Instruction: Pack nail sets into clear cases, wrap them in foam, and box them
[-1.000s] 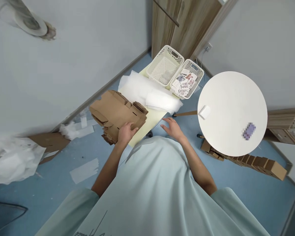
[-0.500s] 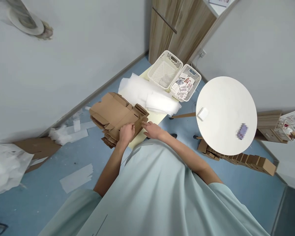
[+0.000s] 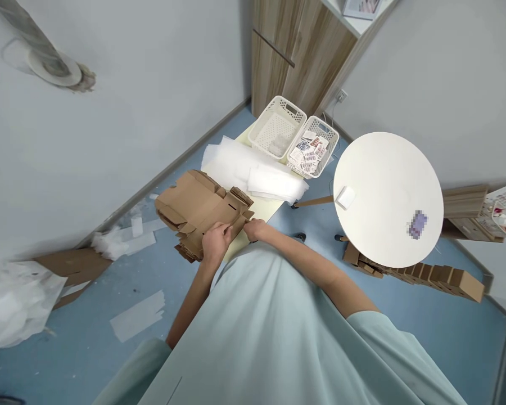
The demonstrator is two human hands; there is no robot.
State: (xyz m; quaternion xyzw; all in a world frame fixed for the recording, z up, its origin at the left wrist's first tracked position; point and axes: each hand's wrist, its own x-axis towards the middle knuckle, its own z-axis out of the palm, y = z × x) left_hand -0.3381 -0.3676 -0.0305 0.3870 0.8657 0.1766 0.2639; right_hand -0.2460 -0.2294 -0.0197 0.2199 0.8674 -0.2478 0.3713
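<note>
A stack of flat brown cardboard box blanks lies on the near end of a pale yellow table. My left hand is closed on the near edge of the top cardboard blank, thumb uppermost. On the right corner of the same blank, my right hand has its fingers curled and pinched on a cardboard flap. Just beyond the stack lie sheets of white foam wrap, partly folded over.
Two white plastic baskets stand at the table's far end: one with clear bags, one with printed cards. A round white table holds a small white box. Brown boxes line the floor below it.
My right hand has gone from fingers stretched over the flap to a curled pinch on it. My left hand stays at the near edge. The whole view has shifted slightly.
</note>
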